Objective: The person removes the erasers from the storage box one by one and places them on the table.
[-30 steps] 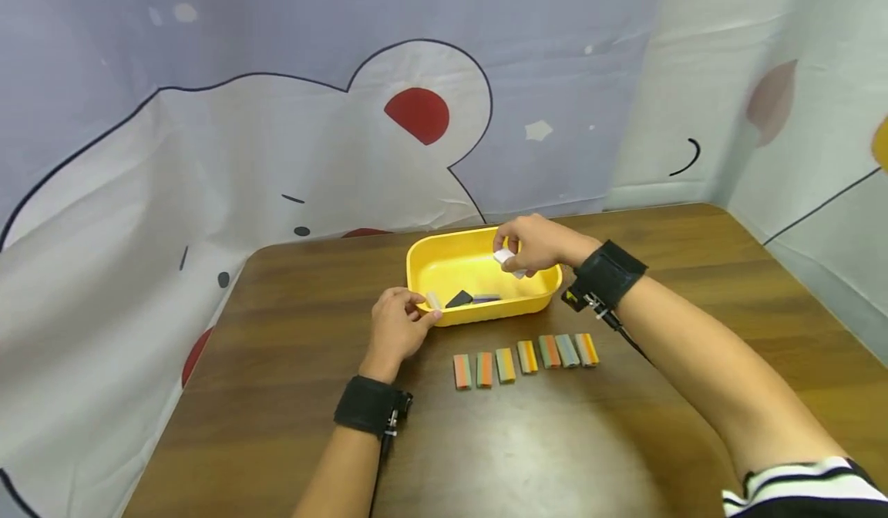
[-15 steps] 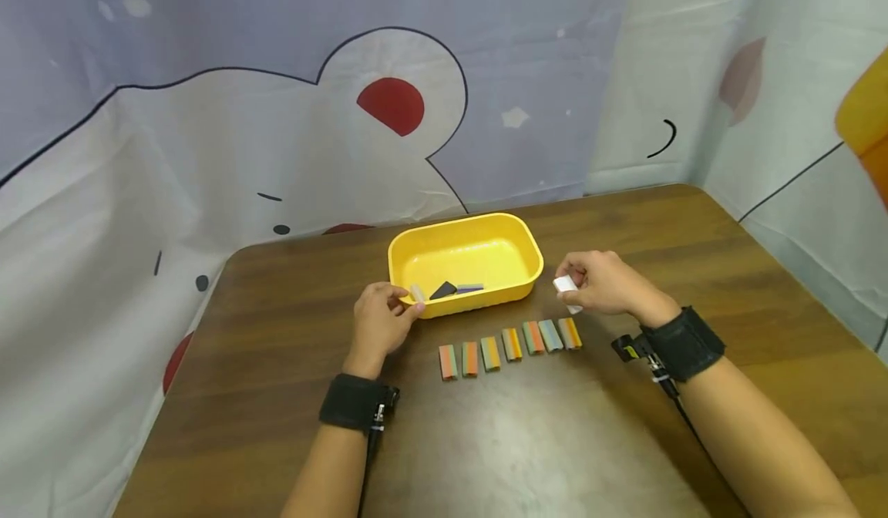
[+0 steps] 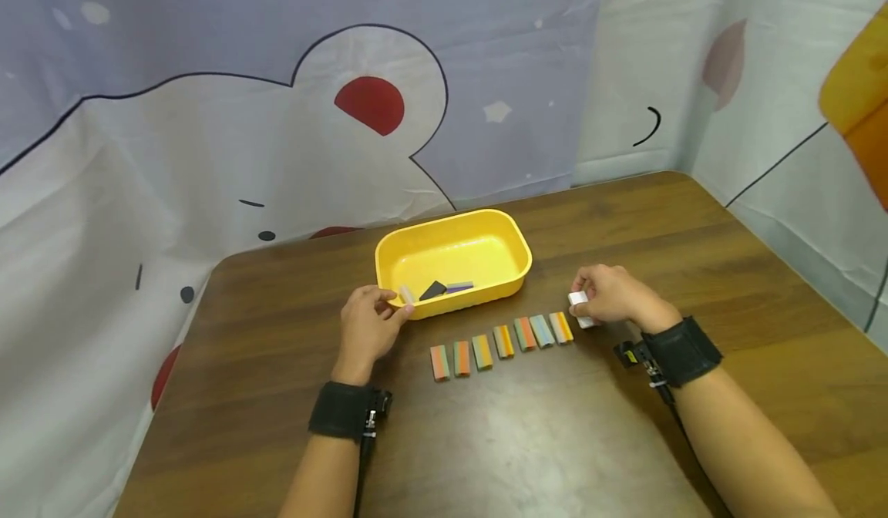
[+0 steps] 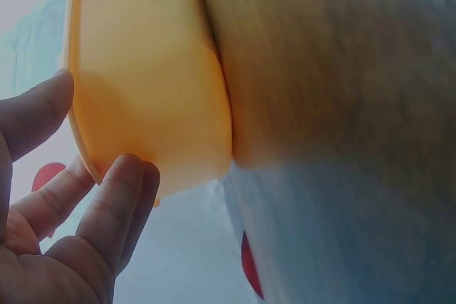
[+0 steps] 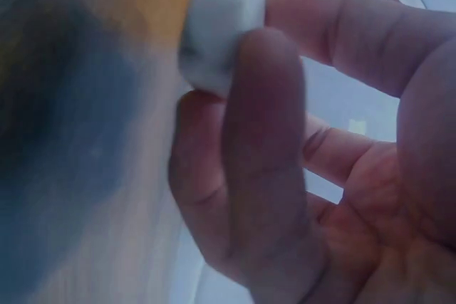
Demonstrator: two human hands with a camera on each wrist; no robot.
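Observation:
My right hand [image 3: 613, 297] pinches a small white block [image 3: 578, 299] between thumb and fingertips, just past the right end of a row. In the right wrist view the white block [image 5: 217, 23] looks smooth with rounded edges. That row consists of several small two-coloured striped blocks [image 3: 482, 352], in orange, green, yellow and blue tones. My left hand [image 3: 368, 329] grips the near left corner of a yellow plastic tub [image 3: 496, 296]. Thumb and fingers lie about the wall of the tub [image 4: 157, 83] in the left wrist view.
Inside the tub, near its front wall, lie a dark block [image 3: 433, 290], a flat grey and purple piece [image 3: 459, 287] and a pale piece [image 3: 406, 294]. A brown wooden table [image 3: 277, 302] carries everything. Behind it hangs a printed curtain [image 3: 513, 63].
From over the tub, my right hand has moved right and down with the white block to the row's right end. The left hand has stayed at the tub's corner.

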